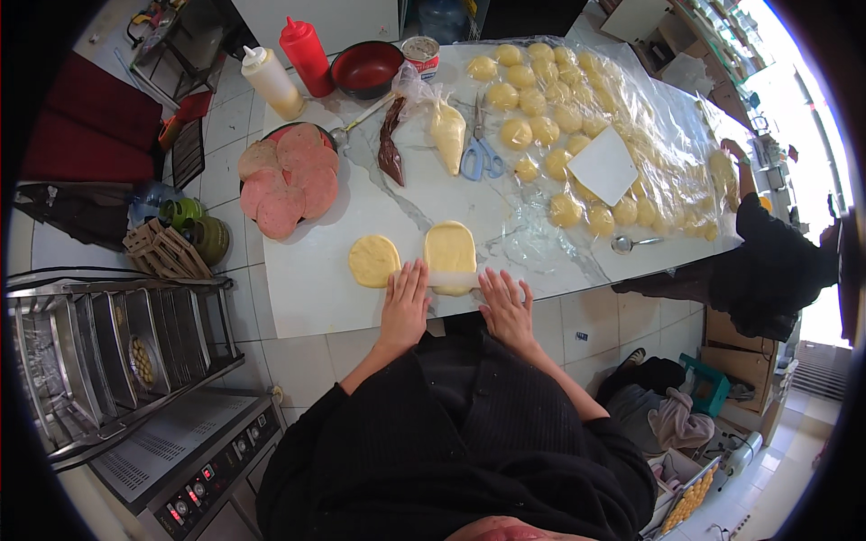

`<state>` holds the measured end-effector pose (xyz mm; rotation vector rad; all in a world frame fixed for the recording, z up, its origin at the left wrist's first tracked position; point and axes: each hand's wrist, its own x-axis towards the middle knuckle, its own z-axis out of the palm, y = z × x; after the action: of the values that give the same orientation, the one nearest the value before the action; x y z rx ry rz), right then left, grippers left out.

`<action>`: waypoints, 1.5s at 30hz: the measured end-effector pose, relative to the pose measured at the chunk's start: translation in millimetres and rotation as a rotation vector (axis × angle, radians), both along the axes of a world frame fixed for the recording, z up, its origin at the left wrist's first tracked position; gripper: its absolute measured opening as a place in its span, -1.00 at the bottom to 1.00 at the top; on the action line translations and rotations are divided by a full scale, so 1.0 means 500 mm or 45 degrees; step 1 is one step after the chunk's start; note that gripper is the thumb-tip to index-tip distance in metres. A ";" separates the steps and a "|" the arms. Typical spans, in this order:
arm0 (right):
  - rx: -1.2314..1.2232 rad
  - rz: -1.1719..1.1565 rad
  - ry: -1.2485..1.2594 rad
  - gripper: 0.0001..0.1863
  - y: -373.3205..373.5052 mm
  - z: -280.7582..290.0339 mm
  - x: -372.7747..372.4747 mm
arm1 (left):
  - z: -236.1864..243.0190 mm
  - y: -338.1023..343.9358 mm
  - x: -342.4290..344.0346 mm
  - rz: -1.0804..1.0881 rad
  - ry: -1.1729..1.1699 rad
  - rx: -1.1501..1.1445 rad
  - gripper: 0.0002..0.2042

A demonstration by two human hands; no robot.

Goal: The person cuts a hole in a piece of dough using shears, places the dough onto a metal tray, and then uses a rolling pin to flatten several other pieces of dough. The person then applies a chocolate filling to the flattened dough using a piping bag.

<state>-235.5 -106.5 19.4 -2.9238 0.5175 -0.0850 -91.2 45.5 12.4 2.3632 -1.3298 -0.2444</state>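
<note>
A short whitish rolling pin [453,279] lies across the lower part of an oval piece of flattened dough [449,245] near the table's front edge. My left hand [410,298] rests on the pin's left end, fingers stretched out flat. On its right end lies my right hand [508,307], open too, with the fingers slightly spread. Neither hand wraps round the pin; the palms hide its ends. Just left of the oval is a round flat disc of dough [373,261], close to my left fingertips.
Sliced meat rounds [289,180] fill a plate at left. Behind stand squeeze bottles [305,56], a dark bowl [367,70] and a can [420,56]. Piping bags [448,135] and blue scissors [481,155] lie mid-table. Dough balls [566,210] under plastic cover the right, where another person [776,261] stands.
</note>
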 end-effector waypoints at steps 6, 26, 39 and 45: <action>0.189 0.104 -0.221 -0.61 -0.053 0.012 0.025 | -0.022 -0.035 0.007 0.153 -0.165 -0.127 -0.68; 0.842 -0.644 -0.151 -0.56 -0.007 -0.028 0.222 | 0.092 0.253 0.137 1.273 -0.229 -0.871 -0.81; 1.521 -0.340 -0.365 -0.81 -0.116 0.131 0.174 | 0.084 0.344 0.168 1.241 0.657 -1.799 -0.70; 0.491 -0.143 -0.568 -0.79 -0.084 0.205 0.189 | 0.063 0.383 0.194 1.418 0.554 -1.606 -0.72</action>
<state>-140.8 -148.4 121.9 -2.3963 0.5479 -0.5680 5.6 237.2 44.1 1.4261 0.2150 0.3234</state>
